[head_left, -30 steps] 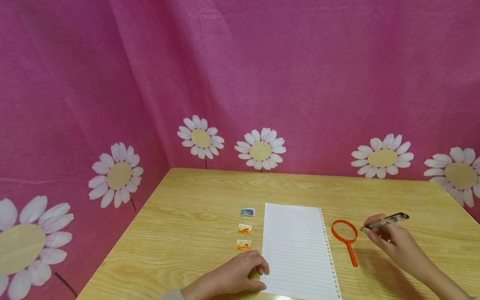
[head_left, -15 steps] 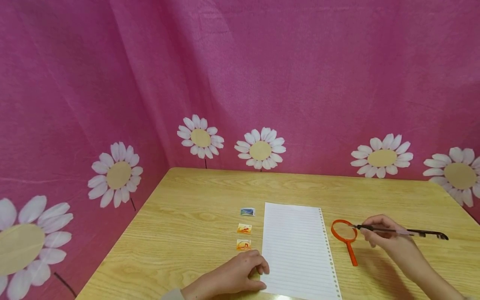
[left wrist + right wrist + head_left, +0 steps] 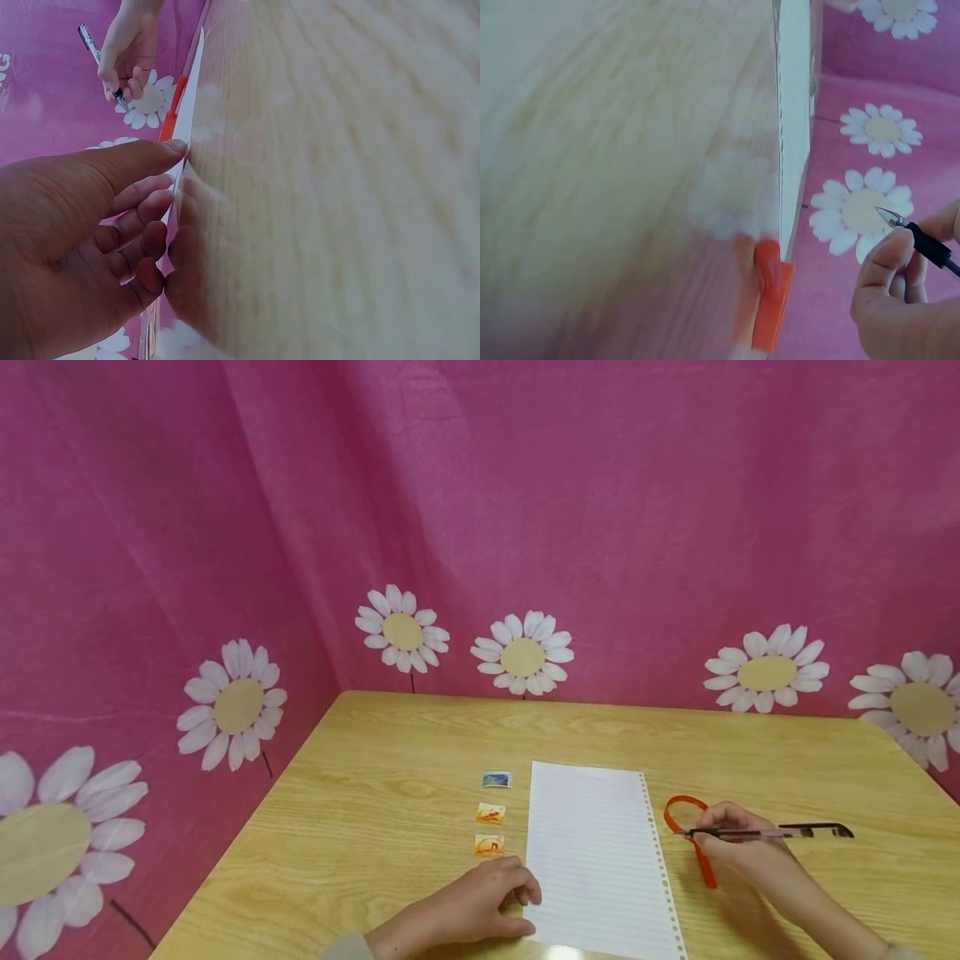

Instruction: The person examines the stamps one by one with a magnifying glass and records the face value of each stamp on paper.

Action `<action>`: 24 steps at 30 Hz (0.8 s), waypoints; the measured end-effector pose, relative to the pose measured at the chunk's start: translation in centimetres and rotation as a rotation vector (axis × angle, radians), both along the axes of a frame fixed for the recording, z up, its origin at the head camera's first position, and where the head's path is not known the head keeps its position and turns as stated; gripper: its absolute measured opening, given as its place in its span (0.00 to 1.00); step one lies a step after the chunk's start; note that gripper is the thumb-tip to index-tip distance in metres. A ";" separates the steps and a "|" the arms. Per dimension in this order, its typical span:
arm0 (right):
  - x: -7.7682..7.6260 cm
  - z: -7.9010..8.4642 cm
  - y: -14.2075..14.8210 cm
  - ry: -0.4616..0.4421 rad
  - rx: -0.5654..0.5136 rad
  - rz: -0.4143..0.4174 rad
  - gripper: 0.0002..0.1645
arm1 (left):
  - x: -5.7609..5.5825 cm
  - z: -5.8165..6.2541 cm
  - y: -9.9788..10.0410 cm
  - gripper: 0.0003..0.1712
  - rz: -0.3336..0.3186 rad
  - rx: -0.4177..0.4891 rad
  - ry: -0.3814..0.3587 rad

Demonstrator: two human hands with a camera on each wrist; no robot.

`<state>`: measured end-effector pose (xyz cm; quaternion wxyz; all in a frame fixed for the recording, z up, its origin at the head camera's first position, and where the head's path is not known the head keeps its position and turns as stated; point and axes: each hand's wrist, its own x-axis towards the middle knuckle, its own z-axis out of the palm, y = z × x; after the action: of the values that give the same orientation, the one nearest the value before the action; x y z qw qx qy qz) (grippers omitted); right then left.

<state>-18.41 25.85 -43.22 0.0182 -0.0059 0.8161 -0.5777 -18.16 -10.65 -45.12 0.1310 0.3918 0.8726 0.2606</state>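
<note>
Head view looks forward, down over the bench [image 3: 390, 760]; both wrist views skim it closely, turned sideways, sharing the magnifier [image 3: 772, 311].

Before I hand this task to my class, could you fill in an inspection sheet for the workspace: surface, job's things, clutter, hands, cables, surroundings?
Surface: pale wood-grain table, glossy.
Job's things: pen in hand; lined paper, no writing visible; orange magnifier right of the paper; three small cards in a column left of it.
Clutter: nothing seen.
Left hand: rests at the paper's left edge.
Right hand: fingers pinch the pen, raised off the table, partly hiding the magnifier in the head view.
Cables: nothing seen.
Surroundings: magenta cloth with white flowers behind and at left.
</note>
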 end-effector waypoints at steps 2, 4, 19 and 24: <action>-0.2 0.0 -0.6 -0.015 -0.002 0.016 0.04 | 0.0 0.1 0.0 0.12 0.000 -0.002 0.007; -0.4 0.0 -1.0 -0.024 -0.008 0.055 0.04 | -0.1 0.1 0.0 0.12 -0.004 -0.002 0.019; -1.5 -0.1 -4.9 -0.025 0.010 0.112 0.06 | 0.0 -0.1 0.1 0.12 -0.011 -0.001 0.018; -1.9 -0.1 -5.9 -0.057 -0.013 0.143 0.08 | 0.0 0.0 0.1 0.12 -0.008 -0.002 0.015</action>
<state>-20.27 19.92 -43.28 0.0825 -0.0479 0.8090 -0.5800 -18.12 -10.60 -45.12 0.1259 0.3971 0.8722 0.2564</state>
